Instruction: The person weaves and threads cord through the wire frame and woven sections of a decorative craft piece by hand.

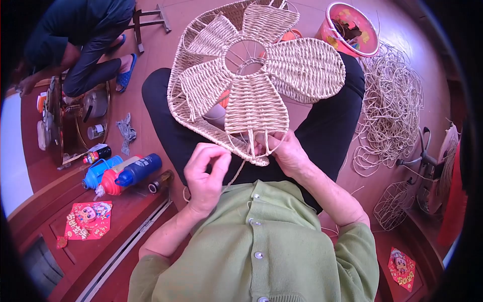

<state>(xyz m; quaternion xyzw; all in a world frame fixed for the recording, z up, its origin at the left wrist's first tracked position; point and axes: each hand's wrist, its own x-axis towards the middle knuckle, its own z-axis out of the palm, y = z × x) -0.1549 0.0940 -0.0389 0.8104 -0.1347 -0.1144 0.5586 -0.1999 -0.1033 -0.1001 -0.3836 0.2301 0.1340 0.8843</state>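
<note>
A woven basket of pale twisted cord rests across my lap, with a flower-shaped face of several petals around a round open centre. At its lower rim my right hand grips the frame below the bottom petal, its fingertips partly hidden behind the wire and cord. To the left of that rim, my left hand is closed in a pinch, with a loose cord running from the rim toward it and a loop showing by the wrist. The pinched fingertips hide what lies between them.
A pink bucket and a large heap of cord sit on the floor at right. On the left are a blue bottle, a red thermos and a wheeled rack. Another person crouches at upper left.
</note>
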